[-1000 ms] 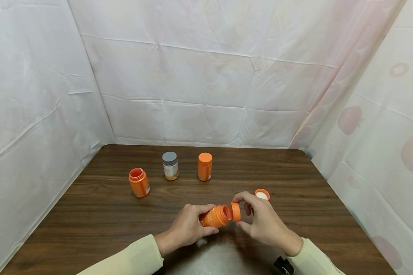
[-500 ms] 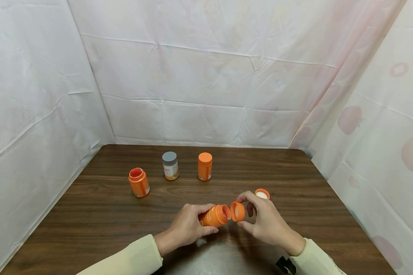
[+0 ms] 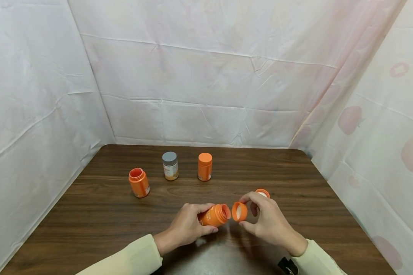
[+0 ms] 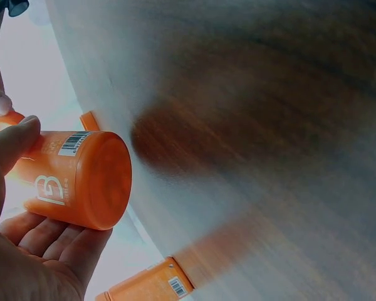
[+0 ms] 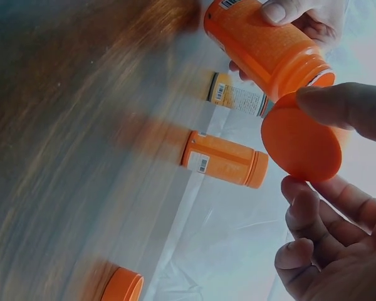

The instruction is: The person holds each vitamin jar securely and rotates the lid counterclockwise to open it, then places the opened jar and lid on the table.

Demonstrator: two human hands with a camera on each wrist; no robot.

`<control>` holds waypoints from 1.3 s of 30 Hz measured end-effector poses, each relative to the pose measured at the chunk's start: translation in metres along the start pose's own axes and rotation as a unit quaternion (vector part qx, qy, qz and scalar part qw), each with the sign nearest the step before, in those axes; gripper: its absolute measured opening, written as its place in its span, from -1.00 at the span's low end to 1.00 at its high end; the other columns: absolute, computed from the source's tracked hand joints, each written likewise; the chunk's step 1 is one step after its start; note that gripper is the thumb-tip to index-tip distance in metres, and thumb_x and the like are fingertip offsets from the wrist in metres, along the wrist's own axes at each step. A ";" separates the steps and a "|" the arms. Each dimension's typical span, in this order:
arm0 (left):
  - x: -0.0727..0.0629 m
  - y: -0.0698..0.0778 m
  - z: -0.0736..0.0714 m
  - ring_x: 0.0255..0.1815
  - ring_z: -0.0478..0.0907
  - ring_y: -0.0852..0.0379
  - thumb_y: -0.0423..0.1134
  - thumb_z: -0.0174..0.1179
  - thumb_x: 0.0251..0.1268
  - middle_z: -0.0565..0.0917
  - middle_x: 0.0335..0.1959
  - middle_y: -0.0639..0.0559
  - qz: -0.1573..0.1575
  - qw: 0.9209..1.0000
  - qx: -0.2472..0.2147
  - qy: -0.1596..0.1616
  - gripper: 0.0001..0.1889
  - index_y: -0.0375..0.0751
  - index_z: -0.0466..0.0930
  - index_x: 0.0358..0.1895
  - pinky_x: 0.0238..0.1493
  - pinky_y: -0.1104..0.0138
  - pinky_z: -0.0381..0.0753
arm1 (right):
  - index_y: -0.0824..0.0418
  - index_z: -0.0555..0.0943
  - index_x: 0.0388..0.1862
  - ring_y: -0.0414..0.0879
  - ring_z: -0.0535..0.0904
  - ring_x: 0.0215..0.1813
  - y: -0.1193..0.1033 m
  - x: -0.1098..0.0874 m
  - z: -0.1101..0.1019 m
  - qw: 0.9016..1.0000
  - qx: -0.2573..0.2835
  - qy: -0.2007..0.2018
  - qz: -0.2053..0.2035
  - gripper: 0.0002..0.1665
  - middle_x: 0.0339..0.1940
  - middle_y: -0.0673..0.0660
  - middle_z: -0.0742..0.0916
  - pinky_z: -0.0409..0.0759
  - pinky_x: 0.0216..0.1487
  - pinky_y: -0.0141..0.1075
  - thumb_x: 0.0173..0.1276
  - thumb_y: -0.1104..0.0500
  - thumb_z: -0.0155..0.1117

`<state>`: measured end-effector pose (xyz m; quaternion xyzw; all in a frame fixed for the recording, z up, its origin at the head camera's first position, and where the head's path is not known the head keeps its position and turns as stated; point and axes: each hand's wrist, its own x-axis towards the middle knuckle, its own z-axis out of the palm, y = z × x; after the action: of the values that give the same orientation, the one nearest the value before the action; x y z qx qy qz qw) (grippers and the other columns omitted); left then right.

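At the lower centre of my head view, the left hand (image 3: pixel 189 226) grips an orange bottle (image 3: pixel 212 217) round its body, and the bottle lies tilted, uncapped mouth facing right. Just right of it, the right hand (image 3: pixel 271 222) pinches an orange cap (image 3: pixel 239 211) by opposite points of its rim, hollow side facing left, a narrow gap short of the mouth. I'd judge both to be light, stiff plastic, not fragile; I can't see whether the bottle holds anything. Its smooth wall could slip, so I'd hold it round mid-body, leaving the ridged neck free. The cap I'd take by its rim, gently, as a hard pinch might make it spin. Beyond the right hand, a loose cap (image 3: pixel 262 193) lies hollow side up on the table (image 3: pixel 296 172).
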<state>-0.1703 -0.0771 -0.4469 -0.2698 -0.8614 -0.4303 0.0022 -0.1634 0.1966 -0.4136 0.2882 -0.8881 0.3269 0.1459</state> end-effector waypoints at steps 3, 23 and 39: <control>0.000 0.000 0.000 -0.19 0.62 0.34 -0.16 0.62 0.05 0.76 -0.07 0.21 -0.002 1.000 -0.001 0.000 -0.44 0.07 0.70 0.20 -0.14 0.36 0.62 | 0.03 0.63 -0.05 -0.15 0.47 -0.45 0.001 -0.001 0.000 1.000 0.004 0.002 0.015 -0.31 -0.39 -0.13 0.59 0.45 -0.42 -0.39 -0.19 0.23 0.80; -0.002 -0.001 -0.003 -0.15 0.62 0.33 -0.12 0.61 0.07 0.75 -0.01 0.17 -0.015 1.000 -0.003 0.001 -0.40 -0.01 0.67 0.25 -0.10 0.36 0.62 | -0.01 0.63 -0.10 -0.23 0.42 -0.49 0.016 -0.007 -0.012 0.997 -0.003 0.030 0.068 -0.38 -0.51 -0.11 0.57 0.42 -0.45 -0.37 -0.16 0.24 0.76; -0.003 -0.003 -0.004 -0.16 0.62 0.32 -0.10 0.60 0.07 0.75 0.00 0.14 -0.018 1.000 -0.007 0.006 -0.38 -0.06 0.66 0.26 -0.11 0.35 0.62 | 0.08 0.68 -0.06 -0.22 0.48 -0.51 0.034 -0.010 -0.026 0.995 -0.008 0.062 0.072 -0.39 -0.51 -0.08 0.64 0.44 -0.47 -0.38 -0.13 0.30 0.75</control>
<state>-0.1696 -0.0830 -0.4469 -0.2518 -0.8630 -0.4380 -0.0018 -0.1746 0.2390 -0.4161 0.2012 -0.8985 0.3468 0.1789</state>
